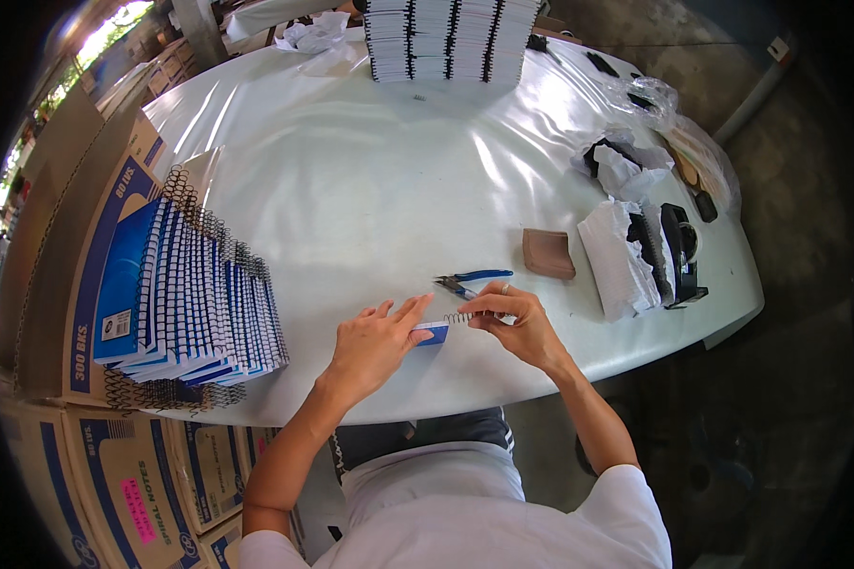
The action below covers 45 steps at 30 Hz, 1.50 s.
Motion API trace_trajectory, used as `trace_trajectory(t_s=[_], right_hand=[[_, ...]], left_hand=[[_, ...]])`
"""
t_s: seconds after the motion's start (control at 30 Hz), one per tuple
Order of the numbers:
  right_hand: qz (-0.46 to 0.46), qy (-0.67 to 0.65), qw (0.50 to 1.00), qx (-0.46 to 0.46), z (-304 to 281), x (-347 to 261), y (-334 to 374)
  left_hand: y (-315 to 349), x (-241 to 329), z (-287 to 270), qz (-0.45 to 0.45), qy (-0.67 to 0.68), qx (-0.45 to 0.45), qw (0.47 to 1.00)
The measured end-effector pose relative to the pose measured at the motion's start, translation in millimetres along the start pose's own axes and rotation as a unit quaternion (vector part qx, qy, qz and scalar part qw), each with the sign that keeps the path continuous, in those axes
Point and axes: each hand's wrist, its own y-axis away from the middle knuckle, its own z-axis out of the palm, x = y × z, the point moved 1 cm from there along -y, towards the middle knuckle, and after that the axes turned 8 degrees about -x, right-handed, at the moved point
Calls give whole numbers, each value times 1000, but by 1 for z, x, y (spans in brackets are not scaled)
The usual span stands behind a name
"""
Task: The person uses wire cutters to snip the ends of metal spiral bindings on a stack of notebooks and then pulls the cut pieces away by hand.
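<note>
Near the front edge of the table, a small blue notebook (433,335) lies partly under my left hand (375,339). The fingers of that hand reach over its top edge and the thumb presses beside it, steadying it. A dark wire spiral coil (457,319) sticks out to the right from the notebook's edge. My right hand (510,324) pinches the coil's outer end between thumb and fingers. Just beyond the hands lie blue-handled pliers (484,275) and a second cutting tool (455,288), partly hidden by the right hand.
A row of spiral notebooks (199,294) with long loose coils stands at the left beside an open carton (90,284). At the back rises a tall notebook stack (446,38). On the right are a brown curved block (547,254), white paper wrapping (617,256) and a black device (681,254).
</note>
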Motion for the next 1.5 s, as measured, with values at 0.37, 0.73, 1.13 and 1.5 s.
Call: trace_trajectory(t_s=[0.37, 0.73, 1.13, 1.5], right_hand=[[22, 27, 988, -149, -12, 8, -6], [-38, 220, 968, -113, -4, -12, -3], [190, 374, 895, 154, -85, 87, -26], [18, -103, 947, -305, -42, 8, -36]], left_hand=[[-2, 0, -2, 12, 2, 6, 1000], [-5, 13, 2, 36, -4, -38, 999], [5, -1, 3, 78, -51, -11, 996], [11, -16, -7, 9, -27, -21, 999]])
